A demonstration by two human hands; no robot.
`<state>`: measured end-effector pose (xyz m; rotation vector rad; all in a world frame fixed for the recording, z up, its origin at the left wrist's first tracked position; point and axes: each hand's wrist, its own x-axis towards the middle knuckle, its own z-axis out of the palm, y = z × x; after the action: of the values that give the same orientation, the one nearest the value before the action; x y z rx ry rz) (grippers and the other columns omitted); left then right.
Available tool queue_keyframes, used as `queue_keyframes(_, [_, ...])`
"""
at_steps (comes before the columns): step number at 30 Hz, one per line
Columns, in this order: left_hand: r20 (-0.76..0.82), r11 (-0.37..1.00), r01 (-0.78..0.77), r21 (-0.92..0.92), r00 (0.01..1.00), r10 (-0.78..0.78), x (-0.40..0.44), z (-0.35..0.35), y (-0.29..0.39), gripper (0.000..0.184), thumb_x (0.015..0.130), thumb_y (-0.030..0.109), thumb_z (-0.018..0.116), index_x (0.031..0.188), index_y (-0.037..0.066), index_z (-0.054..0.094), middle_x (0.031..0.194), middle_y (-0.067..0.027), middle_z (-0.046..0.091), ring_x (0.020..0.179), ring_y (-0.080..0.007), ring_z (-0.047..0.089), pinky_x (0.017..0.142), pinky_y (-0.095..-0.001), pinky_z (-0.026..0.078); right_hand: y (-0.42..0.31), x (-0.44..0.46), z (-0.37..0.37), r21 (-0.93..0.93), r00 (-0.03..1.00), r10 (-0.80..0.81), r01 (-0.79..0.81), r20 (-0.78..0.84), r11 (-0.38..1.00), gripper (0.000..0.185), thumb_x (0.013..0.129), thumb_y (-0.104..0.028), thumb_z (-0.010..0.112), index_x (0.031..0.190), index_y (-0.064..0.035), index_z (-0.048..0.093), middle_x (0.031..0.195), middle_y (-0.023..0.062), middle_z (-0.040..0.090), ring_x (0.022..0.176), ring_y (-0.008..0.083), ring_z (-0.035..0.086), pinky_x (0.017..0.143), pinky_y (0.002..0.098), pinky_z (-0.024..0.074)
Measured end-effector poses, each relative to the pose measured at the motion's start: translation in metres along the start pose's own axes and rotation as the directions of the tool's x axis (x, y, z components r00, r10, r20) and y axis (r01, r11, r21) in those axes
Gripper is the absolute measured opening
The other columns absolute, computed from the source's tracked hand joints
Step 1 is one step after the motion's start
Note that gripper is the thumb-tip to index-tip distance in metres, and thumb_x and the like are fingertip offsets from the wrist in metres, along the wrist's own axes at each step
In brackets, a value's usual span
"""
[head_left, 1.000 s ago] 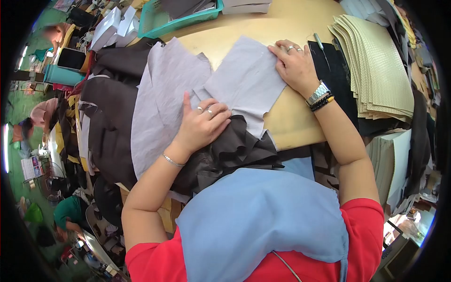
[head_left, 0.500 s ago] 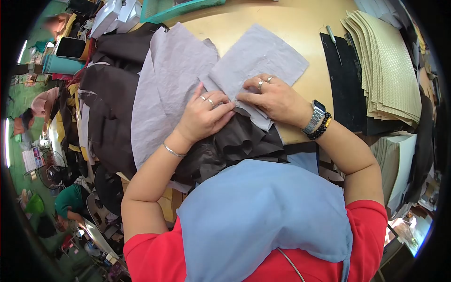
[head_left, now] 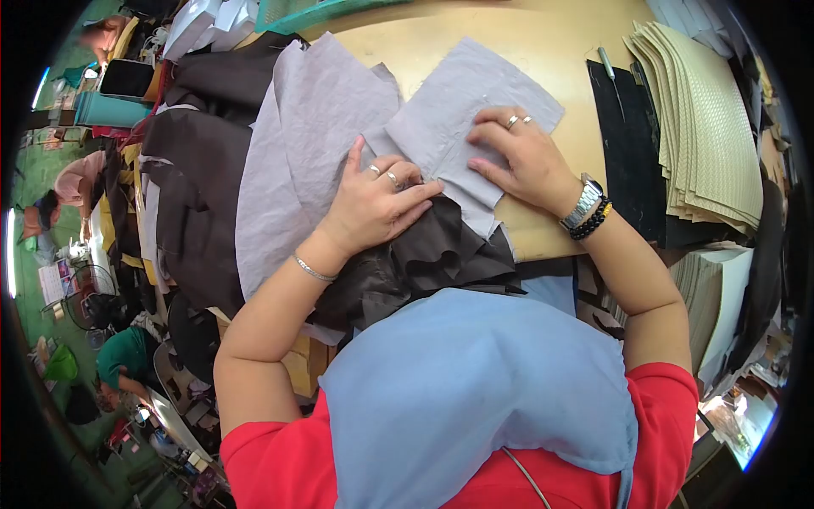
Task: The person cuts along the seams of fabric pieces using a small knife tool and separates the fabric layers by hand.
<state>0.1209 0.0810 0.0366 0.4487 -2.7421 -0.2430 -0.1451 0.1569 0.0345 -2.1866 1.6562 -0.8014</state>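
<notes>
My left hand (head_left: 377, 202) presses on the meeting point of light grey-lilac cloth and dark brown cloth, thumb and bent fingers closed on the edge while the index finger sticks up. A large grey-lilac cloth piece (head_left: 309, 110) lies left of it, and gathered dark brown cloth (head_left: 432, 246) bunches below it. A smaller grey-lilac flap (head_left: 445, 97) spreads on the table to the right. Over this flap is my right hand (head_left: 530, 165), its fingers curved and its thumb apart, resting on or just above the cloth.
Dark brown fabric (head_left: 199, 204) is heaped at the left. A pointed tool with a pale handle (head_left: 606, 64) lies on a black sheet (head_left: 627, 161), beside stacked cream textured sheets (head_left: 704, 127). A teal tray (head_left: 331, 10) stands at the table's far edge. Other people work at the far left.
My right hand has moved right and slightly up, away from the seam and my left hand, its thumb and fingers parting. My left hand stays on the cloth, shifted slightly right.
</notes>
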Motion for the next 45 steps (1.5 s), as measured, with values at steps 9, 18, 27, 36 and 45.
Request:
queue_keyframes(9, [0.024, 0.994, -0.113, 0.010, 0.993, 0.113, -0.001, -0.003, -0.007, 0.033, 0.082, 0.025, 0.074, 0.115, 0.028, 0.072, 0.106, 0.0091, 0.062, 0.107, -0.0119, 0.060, 0.119, -0.0602, 0.009, 0.032, 0.010, -0.012, -0.140, 0.991, 0.097, -0.110, -0.096, 0.984, 0.049, 0.077, -0.046, 0.080, 0.107, -0.0101, 0.065, 0.126, 0.0111, 0.060, 0.118, 0.0332, 0.056, 0.099, 0.0436, 0.0444])
queue_keyframes(18, [-0.006, 0.990, -0.091, 0.109, 0.996, 0.092, -0.006, 0.002, -0.003, 0.028, 0.087, 0.030, 0.071, 0.115, 0.028, 0.073, 0.110, 0.0114, 0.067, 0.109, -0.0112, 0.061, 0.118, -0.0616, -0.009, -0.024, -0.001, 0.016, 0.056, 0.982, -0.185, 0.187, -0.033, 0.981, 0.020, 0.083, -0.009, 0.068, 0.103, -0.0107, 0.068, 0.110, 0.0057, 0.066, 0.103, 0.0255, 0.063, 0.086, 0.0392, 0.0499])
queue_keyframes(27, [-0.035, 0.979, -0.119, 0.166, 0.991, 0.126, -0.006, 0.002, -0.004, 0.022, 0.086, 0.033, 0.069, 0.105, 0.024, 0.074, 0.101, 0.0132, 0.065, 0.102, -0.0077, 0.061, 0.116, -0.0672, -0.011, -0.030, -0.004, 0.016, -0.188, 0.964, -0.242, 0.259, 0.110, 0.947, 0.032, 0.087, -0.017, 0.067, 0.118, -0.0217, 0.067, 0.122, 0.0057, 0.061, 0.107, 0.0247, 0.061, 0.090, 0.0387, 0.0483])
queue_keyframes(36, [-0.023, 0.985, -0.104, 0.134, 0.994, 0.108, -0.006, 0.002, -0.001, 0.023, 0.087, 0.031, 0.070, 0.107, 0.022, 0.074, 0.103, 0.0126, 0.067, 0.100, -0.0082, 0.062, 0.116, -0.0661, -0.012, -0.005, -0.005, 0.004, -0.322, 0.994, -0.106, 0.096, -0.015, 0.942, 0.032, 0.089, -0.022, 0.062, 0.121, -0.0167, 0.064, 0.123, 0.0068, 0.061, 0.115, 0.0256, 0.060, 0.095, 0.0469, 0.0467])
queue_keyframes(45, [-0.018, 0.987, -0.109, 0.122, 0.994, 0.111, -0.006, 0.002, -0.001, 0.026, 0.085, 0.030, 0.072, 0.110, 0.021, 0.074, 0.104, 0.0121, 0.068, 0.100, -0.0085, 0.062, 0.116, -0.0662, -0.012, 0.057, 0.012, -0.019, -0.441, 0.976, -0.002, -0.096, -0.218, 0.892, 0.034, 0.089, -0.024, 0.062, 0.123, -0.0156, 0.065, 0.122, 0.0081, 0.064, 0.112, 0.0276, 0.063, 0.090, 0.0427, 0.0500])
